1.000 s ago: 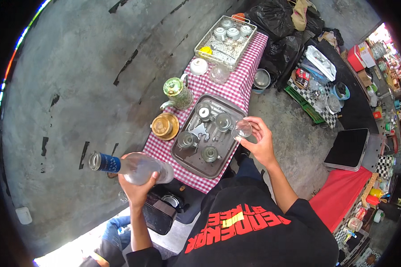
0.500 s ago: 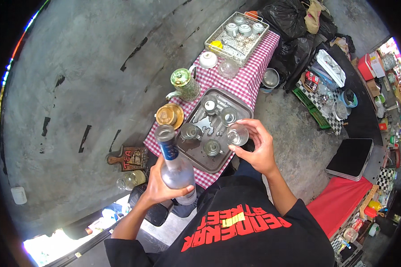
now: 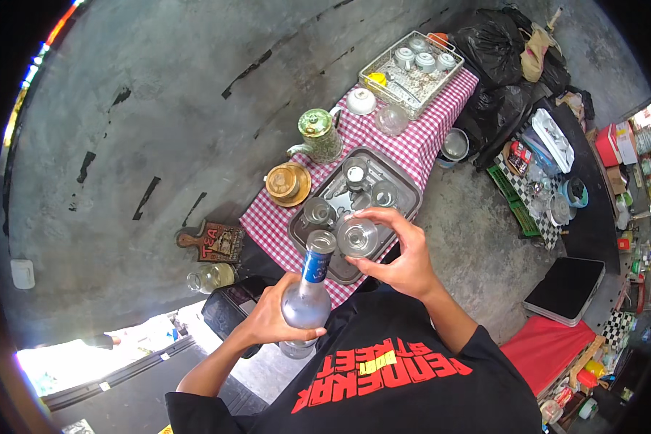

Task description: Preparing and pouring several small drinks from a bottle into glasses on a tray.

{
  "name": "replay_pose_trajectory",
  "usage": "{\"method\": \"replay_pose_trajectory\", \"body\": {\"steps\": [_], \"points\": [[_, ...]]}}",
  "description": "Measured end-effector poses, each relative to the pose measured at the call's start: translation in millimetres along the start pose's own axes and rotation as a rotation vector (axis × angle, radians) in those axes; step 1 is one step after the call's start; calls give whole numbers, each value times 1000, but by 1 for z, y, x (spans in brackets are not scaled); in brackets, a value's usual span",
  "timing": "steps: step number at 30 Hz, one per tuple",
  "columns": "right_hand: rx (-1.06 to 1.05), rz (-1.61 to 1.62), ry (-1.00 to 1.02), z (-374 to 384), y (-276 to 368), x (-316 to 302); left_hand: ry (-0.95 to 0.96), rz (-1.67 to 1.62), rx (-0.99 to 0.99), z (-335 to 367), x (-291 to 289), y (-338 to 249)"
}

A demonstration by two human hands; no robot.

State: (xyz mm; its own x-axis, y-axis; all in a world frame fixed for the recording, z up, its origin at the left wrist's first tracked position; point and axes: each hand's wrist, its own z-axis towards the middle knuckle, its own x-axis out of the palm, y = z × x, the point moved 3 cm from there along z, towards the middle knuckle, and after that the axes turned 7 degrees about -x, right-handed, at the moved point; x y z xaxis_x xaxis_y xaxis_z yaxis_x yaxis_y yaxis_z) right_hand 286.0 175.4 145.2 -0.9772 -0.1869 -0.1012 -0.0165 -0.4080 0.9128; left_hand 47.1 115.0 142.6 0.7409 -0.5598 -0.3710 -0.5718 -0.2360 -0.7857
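My left hand (image 3: pixel 271 316) is wrapped round the body of a clear glass bottle (image 3: pixel 307 307) with a blue neck label. The bottle leans toward the tray, its open mouth close to a clear glass (image 3: pixel 357 237). That glass is pinched by the rim and side between the thumb and fingers of my right hand (image 3: pixel 401 253). Below and beyond it lies a dark metal tray (image 3: pixel 405 189) with wet patches. Several glass cups (image 3: pixel 319 211) stand on the tray; the held glass and bottle hide part of its near side.
A pink checked cloth (image 3: pixel 264 224) covers the table. At the tray's left are a green teapot (image 3: pixel 320 135) and a brown cup on a saucer (image 3: pixel 288 184). Farther off stand a white bowl (image 3: pixel 361 101), a glass bowl (image 3: pixel 392 120) and a wire basket of cups (image 3: pixel 441 90).
The glass in my right hand has moved left and slightly down, closer to the bottle. The bottle has shifted right and now tilts toward the glass. The whole view has shifted a little.
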Motion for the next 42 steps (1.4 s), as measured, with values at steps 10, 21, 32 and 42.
{"method": "replay_pose_trajectory", "body": {"steps": [10,21,32,42], "points": [[-49,-7,57,0,-12,13,101,-37,-65,-13,9,9],[124,76,139,-12,-33,24,149,-15,-145,-19,12,22],[154,97,188,-11,-42,38,155,-3,-213,-32,10,35],[87,16,235,-14,-45,41,209,-15,-253,-34,5,31]]}}
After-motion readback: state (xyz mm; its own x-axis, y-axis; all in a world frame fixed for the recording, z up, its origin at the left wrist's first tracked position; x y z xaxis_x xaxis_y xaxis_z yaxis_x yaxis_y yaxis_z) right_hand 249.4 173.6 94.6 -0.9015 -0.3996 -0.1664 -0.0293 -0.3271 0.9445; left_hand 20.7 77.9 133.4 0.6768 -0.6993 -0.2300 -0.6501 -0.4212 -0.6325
